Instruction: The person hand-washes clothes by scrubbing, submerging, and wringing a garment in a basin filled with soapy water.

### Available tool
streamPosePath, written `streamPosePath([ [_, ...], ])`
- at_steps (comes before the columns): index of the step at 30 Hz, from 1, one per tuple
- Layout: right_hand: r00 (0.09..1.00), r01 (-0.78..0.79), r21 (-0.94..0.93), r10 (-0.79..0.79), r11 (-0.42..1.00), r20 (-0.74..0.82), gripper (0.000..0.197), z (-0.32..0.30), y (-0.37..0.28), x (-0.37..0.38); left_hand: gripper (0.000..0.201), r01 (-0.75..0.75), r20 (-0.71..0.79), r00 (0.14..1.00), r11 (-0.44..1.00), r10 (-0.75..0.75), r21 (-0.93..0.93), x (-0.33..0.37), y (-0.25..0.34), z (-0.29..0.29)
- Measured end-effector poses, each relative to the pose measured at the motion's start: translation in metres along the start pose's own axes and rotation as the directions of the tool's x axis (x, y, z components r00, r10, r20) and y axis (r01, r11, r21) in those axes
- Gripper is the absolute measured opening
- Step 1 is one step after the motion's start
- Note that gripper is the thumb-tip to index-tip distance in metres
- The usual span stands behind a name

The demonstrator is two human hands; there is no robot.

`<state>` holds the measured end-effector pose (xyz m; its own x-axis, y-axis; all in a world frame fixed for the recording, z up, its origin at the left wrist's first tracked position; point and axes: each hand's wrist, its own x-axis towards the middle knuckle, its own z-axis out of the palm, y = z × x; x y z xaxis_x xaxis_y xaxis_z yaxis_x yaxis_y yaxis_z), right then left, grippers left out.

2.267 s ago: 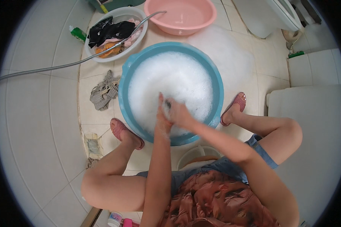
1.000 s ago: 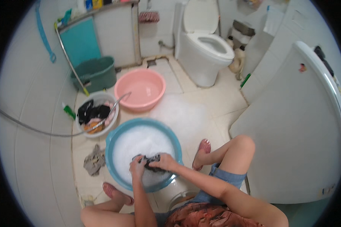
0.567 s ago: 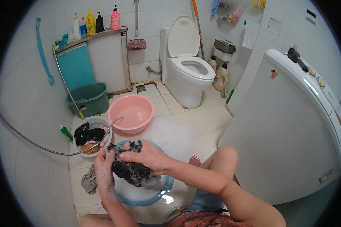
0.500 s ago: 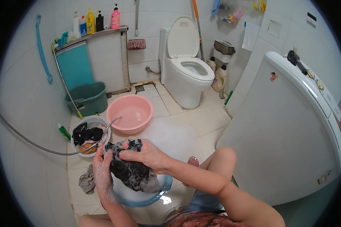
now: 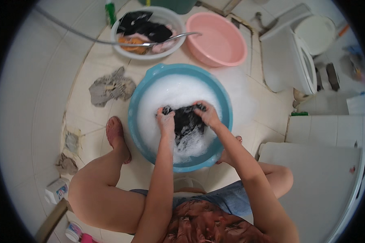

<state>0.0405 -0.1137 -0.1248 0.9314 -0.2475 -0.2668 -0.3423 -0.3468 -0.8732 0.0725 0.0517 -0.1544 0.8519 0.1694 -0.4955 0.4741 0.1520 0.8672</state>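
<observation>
One blue basin (image 5: 134, 121), one pink basin (image 5: 223, 40) and one whitish basin (image 5: 138, 55) make three; one left hand (image 5: 166, 122) and one right hand (image 5: 208, 116) make two, sharing one black cloth (image 5: 185, 120); two crumpled greyish cloths (image 5: 111, 87), two white containers (image 5: 52, 191), one metal hose (image 5: 148, 44), one toilet (image 5: 280, 56), one green bottle (image 5: 110, 13)

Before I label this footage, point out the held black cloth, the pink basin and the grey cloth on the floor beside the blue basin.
Held black cloth (image 5: 186, 119), head view: middle of its dark fabric.
Pink basin (image 5: 220, 43), head view: bare inside bottom.
Grey cloth (image 5: 112, 88), head view: middle of its crumpled fabric.
</observation>
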Motion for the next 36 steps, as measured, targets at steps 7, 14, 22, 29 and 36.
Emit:
streamPosePath([
  [7,0.941,0.205,-0.646,0.033,0.735,0.336,0.021,0.089,0.033,-0.006,0.033,0.267,-0.096,0.942,0.891,-0.322,-0.368,-0.005,-0.017,0.008],
  [14,0.897,0.402,-0.914,0.227,-0.064,0.378,0.023,-0.001,0.096,0.036,0.042,0.482,0.154,0.876,0.824,-0.457,-0.297,-0.031,-0.009,0.044],
  [22,0.938,0.334,-0.441,-0.341,0.833,0.068,0.022,0.080,-0.072,-0.071,0.043,0.609,0.472,0.786,0.372,-0.399,-0.700,-0.037,0.011,-0.016],
  [29,0.986,-0.012,-0.498,-0.072,0.867,-0.148,0.013,0.066,-0.084,-0.031,0.038,0.455,0.376,0.890,0.572,-0.260,-0.682,-0.057,0.010,0.009],
  [36,0.815,0.289,-0.703,-0.552,0.649,-0.174,0.013,0.055,-0.064,-0.032,0.041,0.583,0.341,0.801,0.510,-0.492,-0.633,-0.059,0.043,0.027],
])
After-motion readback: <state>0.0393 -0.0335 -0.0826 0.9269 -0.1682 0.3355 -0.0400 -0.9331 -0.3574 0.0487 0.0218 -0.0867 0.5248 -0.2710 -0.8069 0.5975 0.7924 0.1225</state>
